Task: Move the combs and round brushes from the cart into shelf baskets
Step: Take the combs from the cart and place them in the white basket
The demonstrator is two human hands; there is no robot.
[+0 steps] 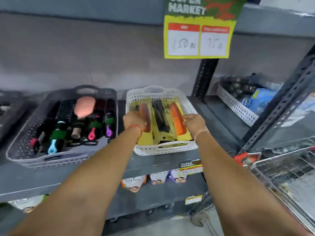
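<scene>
Both hands reach into the white perforated plastic basket (163, 149) at the shelf's front edge: left hand (134, 120) and right hand (194, 123) each pinch a glossy yellow-carded comb pack (177, 120)

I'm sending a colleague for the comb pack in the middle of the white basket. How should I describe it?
On the grey shelf, find the white basket right of the grey brush basket. Three yellow comb packs lie in it; take the middle pack, between both hands. Its comb is black, its neighbours' orange.
</scene>
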